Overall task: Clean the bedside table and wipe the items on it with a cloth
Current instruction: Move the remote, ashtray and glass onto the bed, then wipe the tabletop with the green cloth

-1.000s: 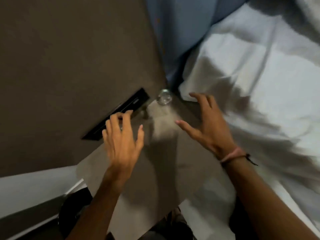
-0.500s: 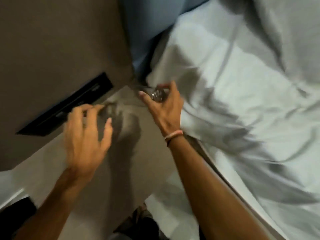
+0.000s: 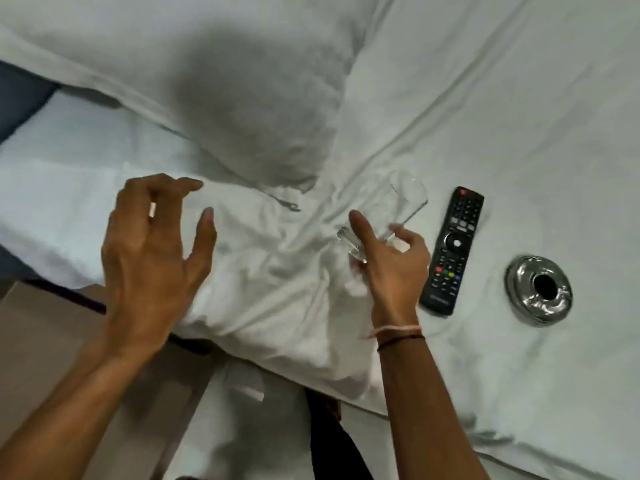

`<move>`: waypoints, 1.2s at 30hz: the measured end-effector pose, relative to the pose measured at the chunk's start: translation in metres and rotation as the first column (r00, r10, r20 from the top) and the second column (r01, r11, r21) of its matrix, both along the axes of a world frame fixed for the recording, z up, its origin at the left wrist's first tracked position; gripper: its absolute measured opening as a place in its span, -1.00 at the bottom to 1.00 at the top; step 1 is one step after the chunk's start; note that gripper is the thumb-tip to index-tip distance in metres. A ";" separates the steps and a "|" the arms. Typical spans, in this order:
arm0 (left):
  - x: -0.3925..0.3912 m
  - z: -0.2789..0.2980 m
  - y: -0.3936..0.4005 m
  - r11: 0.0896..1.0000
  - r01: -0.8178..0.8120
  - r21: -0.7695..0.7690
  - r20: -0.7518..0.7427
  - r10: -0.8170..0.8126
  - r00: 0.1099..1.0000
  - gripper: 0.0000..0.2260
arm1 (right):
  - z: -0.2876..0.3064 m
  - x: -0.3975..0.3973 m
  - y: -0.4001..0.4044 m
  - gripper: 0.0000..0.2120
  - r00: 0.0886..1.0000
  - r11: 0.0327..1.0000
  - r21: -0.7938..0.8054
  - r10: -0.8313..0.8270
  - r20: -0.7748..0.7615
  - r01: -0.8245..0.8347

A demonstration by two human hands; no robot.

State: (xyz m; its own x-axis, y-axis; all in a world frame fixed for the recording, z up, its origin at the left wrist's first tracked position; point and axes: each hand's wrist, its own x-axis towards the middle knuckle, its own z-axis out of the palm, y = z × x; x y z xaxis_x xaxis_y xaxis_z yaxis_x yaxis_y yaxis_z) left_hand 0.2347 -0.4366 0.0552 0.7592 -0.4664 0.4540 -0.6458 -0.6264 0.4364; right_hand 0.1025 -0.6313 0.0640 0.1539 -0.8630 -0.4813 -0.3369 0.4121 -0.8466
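Note:
A clear drinking glass (image 3: pixel 398 206) lies tilted on the white bed sheet (image 3: pixel 519 116), rim pointing up and to the right. My right hand (image 3: pixel 391 271) has thumb and fingers around the glass's base. My left hand (image 3: pixel 152 258) hovers over the rumpled sheet with its fingers spread and holds nothing. A corner of the beige bedside table (image 3: pixel 41 327) shows at the lower left, under my left forearm. No cloth for wiping is in view.
A black remote control (image 3: pixel 453 247) lies on the sheet just right of the glass. A shiny round metal ashtray (image 3: pixel 538 292) sits further right. A white pillow (image 3: pixel 242 98) lies at the top, and my dark shadow falls on it.
My right hand took the glass from the table's far corner and carried it right onto the bed. The view swung from the table to the bed. My left hand followed, still spread.

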 end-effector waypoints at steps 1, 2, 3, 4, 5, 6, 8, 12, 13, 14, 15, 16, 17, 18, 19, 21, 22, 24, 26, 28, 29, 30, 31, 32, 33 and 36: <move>-0.001 -0.002 -0.014 1.000 0.004 0.016 0.000 -0.004 1.000 -0.73 | -0.004 0.003 -0.014 -0.30 0.991 0.992 -0.097 0.062 -0.122 -0.074; -0.002 -0.006 -0.024 0.999 0.008 0.031 -0.002 -0.007 1.000 -0.73 | -0.007 0.007 -0.026 -0.27 0.967 0.975 -0.165 0.112 -0.229 -0.152; -0.003 -0.008 -0.033 0.999 0.005 0.045 -0.002 -0.005 1.000 -0.73 | -0.009 0.012 -0.038 -0.23 0.937 0.952 -0.206 0.156 -0.314 -0.228; -0.004 -0.010 -0.041 0.998 -0.003 0.061 0.004 0.002 1.000 -0.73 | -0.010 0.018 -0.048 -0.17 0.905 0.925 -0.227 0.206 -0.373 -0.304; -0.005 -0.011 -0.046 0.996 -0.017 0.093 0.014 0.016 1.000 -0.73 | -0.012 0.023 -0.056 -0.12 0.870 0.896 -0.234 0.254 -0.422 -0.376; -0.007 -0.011 -0.049 0.990 -0.043 0.135 0.027 0.039 0.999 -0.72 | -0.013 0.028 -0.060 -0.08 0.832 0.867 -0.235 0.296 -0.469 -0.440; -0.010 -0.011 -0.046 0.973 -0.082 0.215 0.024 0.079 0.997 -0.67 | -0.012 0.031 -0.060 -0.02 0.758 0.808 -0.271 0.296 -0.582 -0.524; -0.022 -0.011 -0.009 0.897 -0.222 0.381 0.082 0.207 0.975 -0.50 | -0.005 0.026 -0.039 0.03 0.645 0.497 -0.521 0.108 -0.757 -0.694; -0.026 -0.012 0.005 0.874 -0.250 0.417 0.112 0.224 0.968 -0.46 | -0.003 0.026 -0.032 0.01 0.646 0.441 -0.536 0.142 -0.750 -0.720; -0.030 -0.012 0.019 0.851 -0.278 0.446 0.117 0.253 0.960 -0.42 | -0.003 0.027 -0.025 -0.01 0.631 0.395 -0.526 0.208 -0.747 -0.753; -0.034 -0.014 0.034 0.831 -0.300 0.469 0.104 0.286 0.953 -0.39 | -0.002 0.028 -0.017 -0.02 0.600 0.354 -0.501 0.273 -0.752 -0.790; -0.043 -0.012 0.055 0.804 -0.347 0.483 0.090 0.349 0.933 -0.37 | -0.001 0.031 0.000 -0.02 0.558 0.282 -0.484 0.345 -0.755 -0.829; -0.052 -0.011 0.076 0.782 -0.393 0.484 0.077 0.410 0.909 -0.35 | -0.001 0.033 0.020 -0.03 0.518 0.195 -0.483 0.412 -0.749 -0.854; -0.058 -0.012 0.089 0.758 -0.432 0.489 0.070 0.459 0.885 -0.35 | -0.001 0.034 0.035 -0.04 0.487 0.125 -0.490 0.467 -0.739 -0.863; -0.073 -0.010 0.114 0.722 -0.492 0.487 0.065 0.532 0.845 -0.34 | -0.001 0.035 0.065 -0.05 0.432 0.022 -0.497 0.528 -0.731 -0.867; -0.115 -0.003 0.169 0.620 -0.601 0.505 0.064 0.668 0.742 -0.32 | -0.002 0.026 0.134 -0.06 0.279 -0.174 -0.494 0.648 -0.709 -0.852; -0.133 -0.002 0.191 0.576 -0.643 0.504 0.060 0.719 0.692 -0.32 | -0.002 0.021 0.163 -0.06 0.198 -0.258 -0.484 0.681 -0.705 -0.836; -0.193 0.004 0.253 0.466 -0.721 0.513 0.048 0.823 0.566 -0.31 | -0.002 0.001 0.239 -0.07 0.017 -0.437 -0.459 0.710 -0.704 -0.773; -0.260 0.010 0.308 0.322 -0.778 0.539 0.061 0.906 0.418 -0.31 | -0.004 -0.030 0.312 -0.07 -0.154 -0.599 -0.447 0.695 -0.703 -0.664; -0.320 0.013 0.350 0.211 -0.811 0.545 0.051 0.958 0.284 -0.32 | -0.004 -0.061 0.370 -0.07 -0.294 -0.710 -0.438 0.656 -0.695 -0.551; -0.360 0.016 0.371 0.144 -0.821 0.552 0.040 0.979 0.199 -0.32 | -0.005 -0.085 0.404 -0.07 -0.367 -0.763 -0.440 0.625 -0.689 -0.473; -0.391 0.017 0.385 0.084 -0.826 0.557 0.032 0.992 0.123 -0.32 | -0.008 -0.105 0.431 -0.07 -0.427 -0.806 -0.446 0.587 -0.688 -0.390; -0.434 0.017 0.400 0.020 -0.827 0.562 0.022 0.999 0.039 -0.33 | -0.009 -0.136 0.464 -0.08 -0.488 -0.845 -0.446 0.535 -0.690 -0.296; -0.457 0.016 0.408 -0.024 -0.831 0.556 0.030 1.000 -0.008 -0.34 | -0.009 -0.155 0.483 -0.09 -0.531 -0.864 -0.447 0.497 -0.687 -0.231; -0.481 0.016 0.413 -0.057 -0.828 0.557 0.017 0.998 -0.057 -0.36 | -0.009 -0.176 0.501 -0.10 -0.568 -0.876 -0.451 0.460 -0.682 -0.169; -0.569 0.012 0.429 -0.248 -0.785 0.568 -0.039 0.945 -0.326 -0.44 | -0.015 -0.263 0.561 -0.18 -0.721 -0.895 -0.445 0.293 -0.628 0.023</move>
